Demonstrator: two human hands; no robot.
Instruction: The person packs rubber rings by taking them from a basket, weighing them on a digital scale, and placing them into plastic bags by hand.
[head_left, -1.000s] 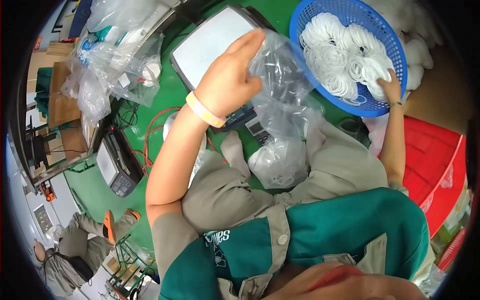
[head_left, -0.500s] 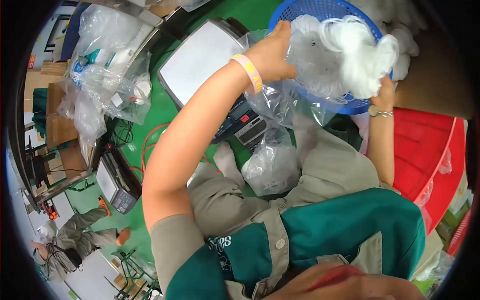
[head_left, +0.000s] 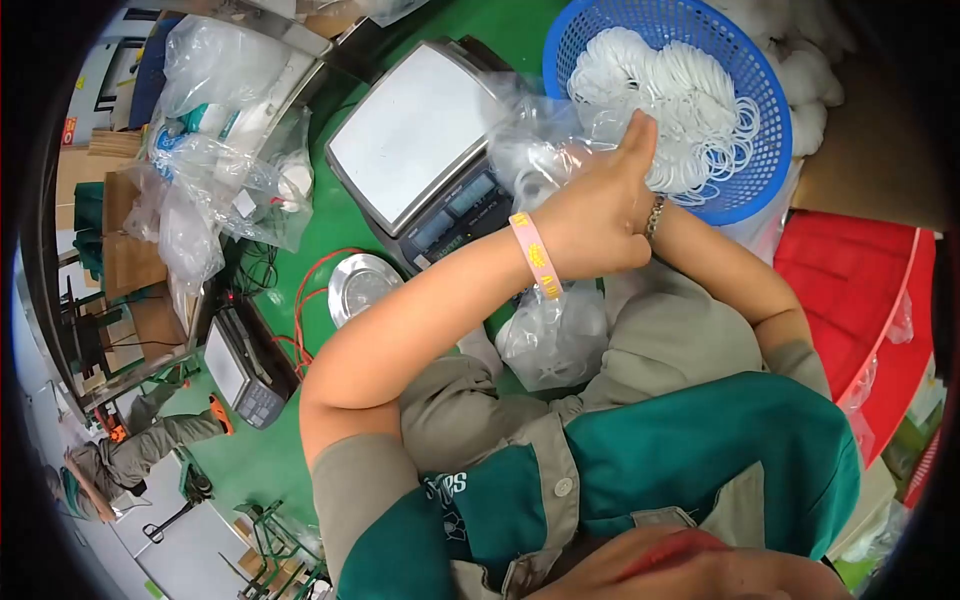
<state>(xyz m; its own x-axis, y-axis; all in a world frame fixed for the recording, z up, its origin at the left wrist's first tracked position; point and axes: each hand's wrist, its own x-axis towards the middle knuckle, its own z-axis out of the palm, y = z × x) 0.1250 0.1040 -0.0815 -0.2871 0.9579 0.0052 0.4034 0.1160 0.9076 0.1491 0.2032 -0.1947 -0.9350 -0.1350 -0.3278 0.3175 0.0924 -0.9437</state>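
My left hand [head_left: 600, 215], with a pink wristband, is closed on the mouth of a clear plastic bag [head_left: 540, 135]. White ring-shaped pieces show through the bag's film. Behind it my right hand [head_left: 645, 205] is mostly hidden; only its wrist with a metal band shows, so its fingers cannot be made out. Just beyond my hands stands a blue perforated basket [head_left: 778, 150] with a heap of thin white rings [head_left: 690, 95] in it. A second clear bag [head_left: 555, 340] with pale contents sits between my legs.
A weighing scale [head_left: 415, 130] with a white platform stands left of the basket. A round metal dish [head_left: 365, 288] lies by a red cable. Plastic bags [head_left: 190, 215] hang at the left. At the right are a red container [head_left: 850, 290] and cardboard [head_left: 870, 170]. Another person [head_left: 140, 455] is at far left.
My right hand has come left from over the basket to behind my left hand, and the bundle of white rings it held is out of sight there. My left hand and the bag moved toward me.
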